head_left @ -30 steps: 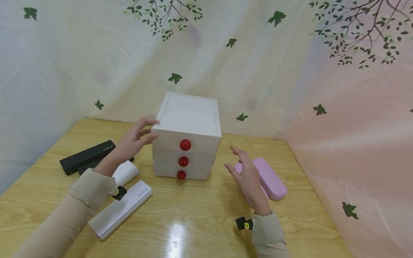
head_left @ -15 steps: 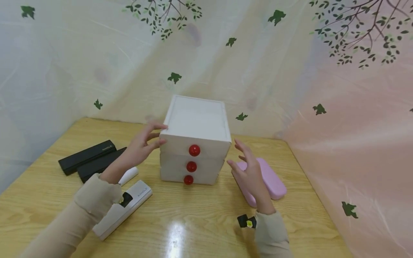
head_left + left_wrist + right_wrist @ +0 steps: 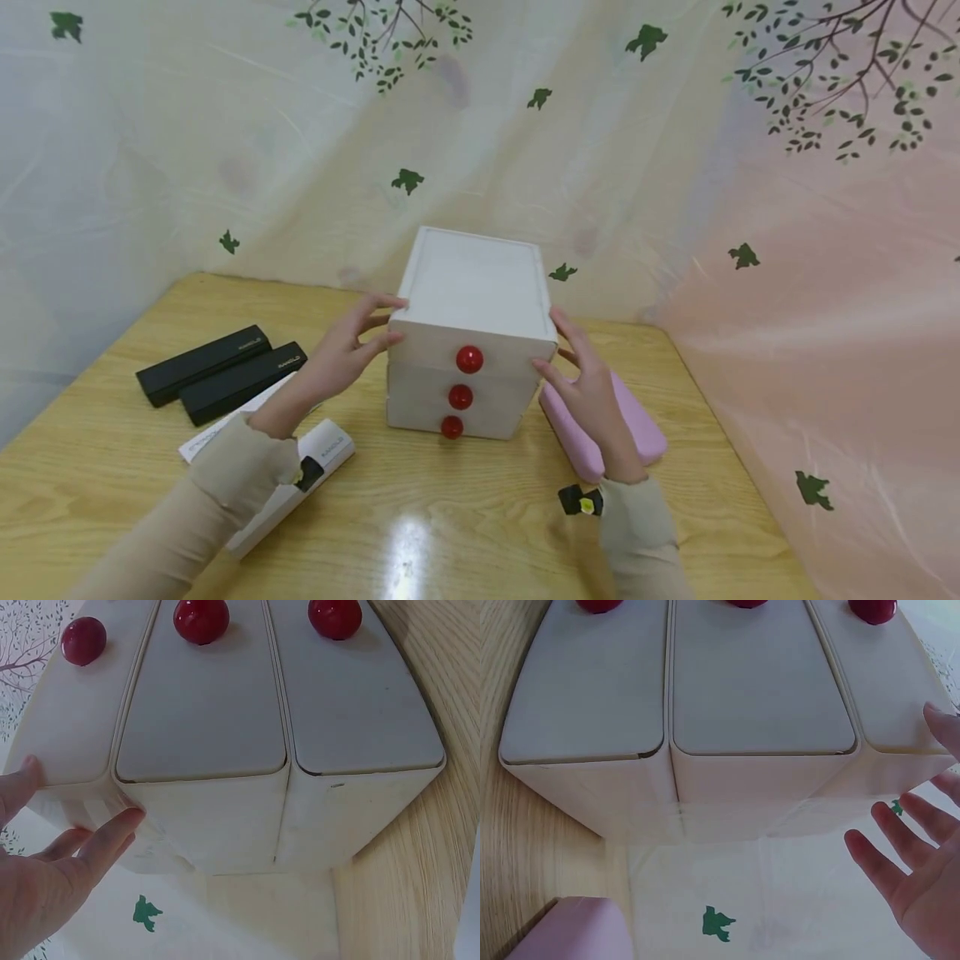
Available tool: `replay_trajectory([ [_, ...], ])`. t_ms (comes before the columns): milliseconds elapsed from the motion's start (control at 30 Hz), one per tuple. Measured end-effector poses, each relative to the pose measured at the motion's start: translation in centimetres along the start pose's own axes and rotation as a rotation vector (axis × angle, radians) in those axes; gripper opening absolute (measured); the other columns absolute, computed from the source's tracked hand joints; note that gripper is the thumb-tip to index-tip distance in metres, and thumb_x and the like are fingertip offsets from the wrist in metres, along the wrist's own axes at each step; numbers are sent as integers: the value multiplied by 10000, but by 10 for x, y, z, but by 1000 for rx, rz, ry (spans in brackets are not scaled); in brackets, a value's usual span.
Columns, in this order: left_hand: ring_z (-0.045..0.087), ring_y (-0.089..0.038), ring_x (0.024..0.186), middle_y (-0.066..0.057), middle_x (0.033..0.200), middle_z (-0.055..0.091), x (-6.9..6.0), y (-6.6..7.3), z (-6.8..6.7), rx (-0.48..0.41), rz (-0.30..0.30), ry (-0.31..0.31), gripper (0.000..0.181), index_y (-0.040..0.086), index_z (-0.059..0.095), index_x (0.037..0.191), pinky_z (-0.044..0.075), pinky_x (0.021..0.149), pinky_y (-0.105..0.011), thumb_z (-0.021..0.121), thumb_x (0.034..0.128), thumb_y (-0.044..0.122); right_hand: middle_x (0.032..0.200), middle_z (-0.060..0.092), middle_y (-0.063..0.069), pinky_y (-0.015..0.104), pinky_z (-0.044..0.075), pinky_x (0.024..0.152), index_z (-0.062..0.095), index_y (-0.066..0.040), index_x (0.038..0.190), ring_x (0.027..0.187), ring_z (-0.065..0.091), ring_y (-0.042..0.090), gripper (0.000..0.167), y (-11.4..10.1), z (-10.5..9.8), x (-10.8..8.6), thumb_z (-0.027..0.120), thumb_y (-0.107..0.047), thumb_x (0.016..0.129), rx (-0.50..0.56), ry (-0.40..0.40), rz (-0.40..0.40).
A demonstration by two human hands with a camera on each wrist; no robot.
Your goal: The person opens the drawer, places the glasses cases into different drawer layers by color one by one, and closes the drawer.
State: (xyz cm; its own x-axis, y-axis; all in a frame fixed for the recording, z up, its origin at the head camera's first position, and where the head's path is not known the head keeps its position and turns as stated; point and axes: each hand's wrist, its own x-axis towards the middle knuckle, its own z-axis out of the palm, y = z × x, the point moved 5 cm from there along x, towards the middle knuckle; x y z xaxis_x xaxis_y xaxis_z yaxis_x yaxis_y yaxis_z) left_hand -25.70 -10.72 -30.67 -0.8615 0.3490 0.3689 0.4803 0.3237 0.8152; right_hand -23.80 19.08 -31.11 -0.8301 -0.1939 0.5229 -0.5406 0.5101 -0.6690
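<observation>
A white chest of three stacked drawers [image 3: 480, 279] stands at the table's middle. Each drawer front has a round red knob [image 3: 469, 359]. My left hand [image 3: 330, 367] touches its upper left corner; the left wrist view shows the thumb at the top drawer's front and the fingertips [image 3: 127, 819] against the side. At the upper right corner is my right hand [image 3: 592, 400], its fingers spread. In the right wrist view, most of these fingers [image 3: 874, 859] stand off the side wall; whether the thumb touches the front I cannot tell. Neither hand is curled round anything.
Two black oblong cases [image 3: 202, 365] lie at the left. Nearer me are two white cases [image 3: 330, 446], partly covered by my left arm. Two pink cases [image 3: 633, 417] lie at the right, partly behind my right hand. A printed curtain [image 3: 315, 167] hangs behind the table [image 3: 465, 525].
The drawer chest has slid to the right and slightly toward me, my left hand travelling along at its corner. My right hand has moved up to the chest's right corner.
</observation>
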Motion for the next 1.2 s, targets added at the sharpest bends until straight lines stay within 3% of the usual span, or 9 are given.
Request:
replay_trajectory([
  [267, 453, -484, 1307, -207, 1467, 385, -3, 5, 5, -3, 14, 6, 371, 33, 449, 1328, 469, 974, -590, 548, 972, 69, 1592, 292, 81, 596, 425, 1032, 387, -143, 1489, 1445, 320, 301, 667, 4, -5, 7, 680, -70, 893, 42, -54, -8],
  [733, 453, -487, 1304, -195, 1494, 361, -7, 6, 5, 25, 11, 25, 397, 56, 434, 1355, 463, 968, -614, 546, 975, 82, 1608, 258, -2, 621, 403, 1039, 391, -203, 1489, 1465, 280, 278, 636, 3, -9, 19, 668, -156, 918, 94, -141, 79],
  [1000, 494, -459, 1280, -205, 1463, 401, 2, 4, 13, 25, 50, 37, 429, 32, 443, 1366, 473, 980, -576, 569, 958, 61, 1609, 230, -61, 577, 400, 1061, 342, -229, 1512, 1473, 248, 233, 640, 13, -11, 23, 626, -156, 942, 252, -153, 142],
  [1200, 495, -448, 1286, -196, 1466, 416, 9, 3, 13, 33, 31, 53, 445, 39, 438, 1374, 486, 969, -565, 579, 953, 62, 1608, 224, -95, 547, 384, 1090, 340, -283, 1509, 1478, 231, 186, 637, 19, -9, 27, 631, -248, 943, 308, -142, 189],
])
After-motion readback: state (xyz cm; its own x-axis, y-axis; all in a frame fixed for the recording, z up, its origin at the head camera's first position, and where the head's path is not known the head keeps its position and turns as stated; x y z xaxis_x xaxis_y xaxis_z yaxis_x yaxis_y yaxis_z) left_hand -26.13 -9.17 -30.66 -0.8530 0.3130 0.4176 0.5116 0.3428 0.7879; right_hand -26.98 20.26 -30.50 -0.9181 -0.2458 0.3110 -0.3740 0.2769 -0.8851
